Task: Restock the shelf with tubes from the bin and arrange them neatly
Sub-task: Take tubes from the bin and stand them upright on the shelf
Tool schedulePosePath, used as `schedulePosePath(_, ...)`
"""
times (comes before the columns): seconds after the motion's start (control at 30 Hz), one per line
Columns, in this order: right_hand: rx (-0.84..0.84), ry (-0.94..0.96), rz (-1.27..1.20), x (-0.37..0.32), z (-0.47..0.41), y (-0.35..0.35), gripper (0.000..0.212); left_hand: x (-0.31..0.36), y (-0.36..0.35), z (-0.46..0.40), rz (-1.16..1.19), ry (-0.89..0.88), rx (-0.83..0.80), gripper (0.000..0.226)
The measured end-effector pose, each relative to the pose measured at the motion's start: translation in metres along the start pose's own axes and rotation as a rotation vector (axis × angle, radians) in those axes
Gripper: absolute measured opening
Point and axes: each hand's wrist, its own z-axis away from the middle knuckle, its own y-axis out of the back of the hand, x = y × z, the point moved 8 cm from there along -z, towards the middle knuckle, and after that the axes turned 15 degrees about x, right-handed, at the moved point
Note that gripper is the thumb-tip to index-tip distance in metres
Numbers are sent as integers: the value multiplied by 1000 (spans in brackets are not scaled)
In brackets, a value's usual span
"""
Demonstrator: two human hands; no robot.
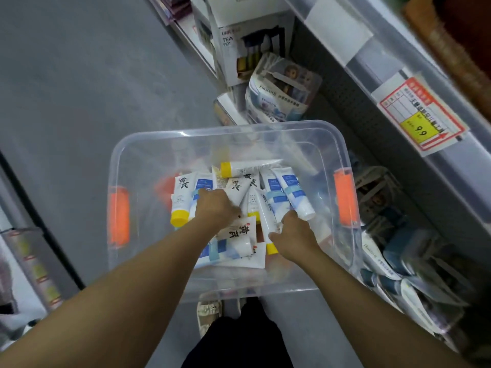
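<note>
A clear plastic bin [148, 144] with orange handles stands on the grey floor below me. Inside lie several white tubes, some with yellow caps [180, 197] and black characters, others with blue labels [288, 192]. Both my hands reach down into the pile. My left hand [216, 205] lies on the tubes in the middle with its fingers curled down among them; what it grips is hidden. My right hand [291, 235] closes round a white yellow-capped tube [267, 216] that lies at the pile's right side. The shelf [414, 144] runs along the right.
A red and yellow price tag [422, 112] hangs on the shelf rail. Packaged goods [276, 96] and a tea pot box [247, 49] stand on the low shelf behind the bin. More packs [398, 261] fill the lower right shelf. My sandalled foot [208, 314] is under the bin.
</note>
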Motion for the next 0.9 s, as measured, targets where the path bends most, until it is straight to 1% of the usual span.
schedulePosePath(0.03, -13, -22, 4, 1, 2, -3, 51, -5, 2, 3, -2, -3, -4, 49)
schedulePosePath(0.17, -58, -78, -10, -2, 4, -19, 53, -22, 8, 14, 22, 6, -11, 57)
schedulePosePath(0.37, 28, -183, 15, 3, -3, -26, 59, -23, 24, 24, 154, -27, 24, 50)
schedulePosePath(0.47, -3, -196, 17, 2, -4, -25, 57, -22, 27, 26, 150, -47, 25, 49)
schedulePosePath(0.57, -46, -309, -207, 3, -4, -23, 66, -22, 30, 30, 131, -73, 20, 53)
schedulePosePath(0.63, -74, -327, -316, -1, 0, -18, 71, -23, 34, 32, 150, -75, 11, 52)
schedulePosePath(0.7, -96, -303, -374, -5, 6, -10, 66, -25, 42, 36, 189, -56, 8, 50)
schedulePosePath(0.8, -87, -225, -455, -16, 15, 7, 52, -23, 59, 42, 304, -5, 20, 53)
schedulePosePath(0.9, -41, -168, -554, -30, 24, 33, 49, -16, 83, 49, 427, 13, 56, 50)
